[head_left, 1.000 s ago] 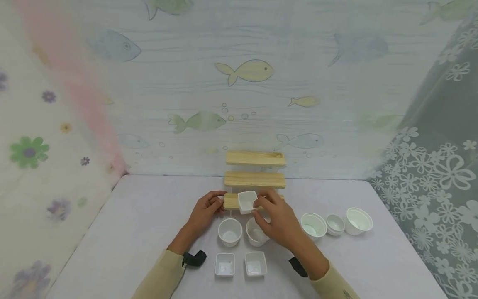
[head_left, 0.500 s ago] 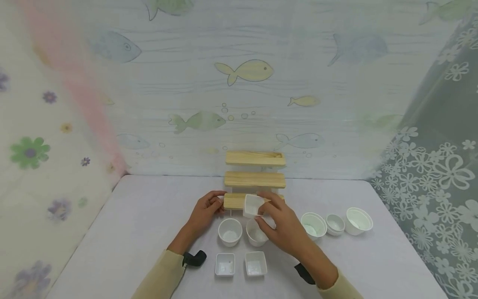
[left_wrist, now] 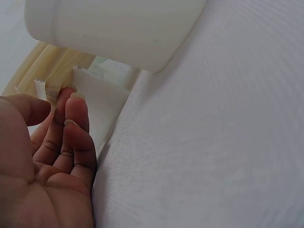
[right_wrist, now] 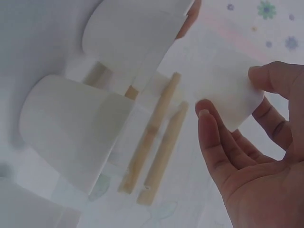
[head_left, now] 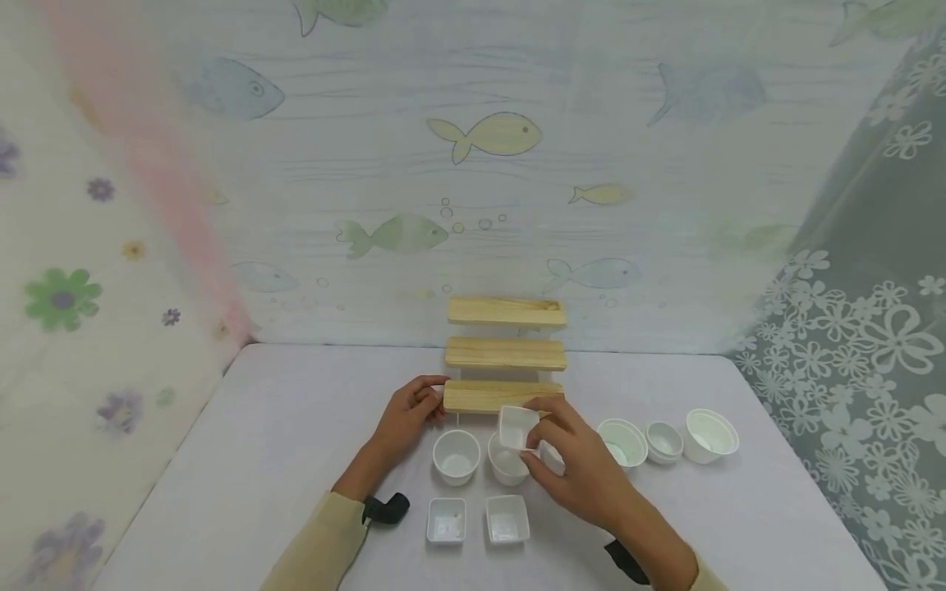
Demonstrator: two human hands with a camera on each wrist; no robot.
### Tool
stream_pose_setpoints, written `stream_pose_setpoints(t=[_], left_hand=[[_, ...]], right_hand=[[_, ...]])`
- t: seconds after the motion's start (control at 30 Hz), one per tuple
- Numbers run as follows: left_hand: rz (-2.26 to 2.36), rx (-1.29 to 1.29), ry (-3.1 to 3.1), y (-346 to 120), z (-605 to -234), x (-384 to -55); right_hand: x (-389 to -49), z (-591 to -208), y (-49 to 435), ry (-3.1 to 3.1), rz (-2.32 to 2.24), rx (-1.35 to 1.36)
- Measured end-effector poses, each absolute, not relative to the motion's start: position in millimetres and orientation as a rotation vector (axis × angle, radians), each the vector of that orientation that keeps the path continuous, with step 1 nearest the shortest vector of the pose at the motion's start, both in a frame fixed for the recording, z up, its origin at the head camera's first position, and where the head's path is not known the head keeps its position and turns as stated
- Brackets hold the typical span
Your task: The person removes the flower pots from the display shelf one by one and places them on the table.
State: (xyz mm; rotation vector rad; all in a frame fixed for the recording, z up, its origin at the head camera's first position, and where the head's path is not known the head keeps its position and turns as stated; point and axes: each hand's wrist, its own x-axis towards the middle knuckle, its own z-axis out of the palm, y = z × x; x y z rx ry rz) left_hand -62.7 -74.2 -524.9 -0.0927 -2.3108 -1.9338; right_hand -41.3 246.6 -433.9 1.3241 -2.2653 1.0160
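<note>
My right hand point(head_left: 584, 464) pinches a small white square bowl point(head_left: 517, 428) between thumb and fingers, tilted in the air. In the head view it overlaps the rear right round cup point(head_left: 505, 468). My left hand point(head_left: 408, 416) grips the left end of a three-tier wooden shelf stand point(head_left: 484, 397) at its lowest plank; in the left wrist view its fingers point(left_wrist: 78, 142) curl at the plank's end. Another round white cup point(head_left: 456, 457) stands in front of the stand. Two square white bowls point(head_left: 447, 521) sit nearer to me, side by side.
To the right, a white bowl point(head_left: 622, 443), a smaller round bowl point(head_left: 663, 443) and a larger one point(head_left: 711, 436) stand in a row. The white-covered table point(head_left: 296, 443) meets a fish-patterned curtain point(head_left: 369, 164) behind the stand.
My right hand has drawn the square bowl from in front of the lowest plank toward me and to the right. The left hand has stayed at the stand's left end.
</note>
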Motion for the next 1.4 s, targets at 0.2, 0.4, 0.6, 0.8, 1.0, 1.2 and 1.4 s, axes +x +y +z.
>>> stream_pose_setpoints(t=[0.2,0.4,0.6,0.8,1.0,1.2,1.4], left_hand=[[-1.935,-0.123,-2.316,-78,-525,-70],[-1.925,-0.151,-2.331,-83,-524,-76],[-1.920,-0.132,-2.355,-87,-521,-84],[-1.927,-0.131,-2.353,-91,-522,-92],[-1.954,-0.138,-2.352,-92,-524,-95],[-1.955,-0.142,-2.343,-92,-523,-95],[-1.957,-0.146,-2.350,-93,-523,-96]], right_hand=[[-39,-436,250,-2.278,1.016,1.332],[-38,-437,255,-2.295,0.968,1.333],[-38,-437,260,-2.300,0.899,1.351],[-37,-439,266,-2.333,0.851,1.338],[-35,-447,272,-2.360,0.836,1.350],[-33,-452,276,-2.333,0.832,1.393],[-31,-454,279,-2.337,0.834,1.420]])
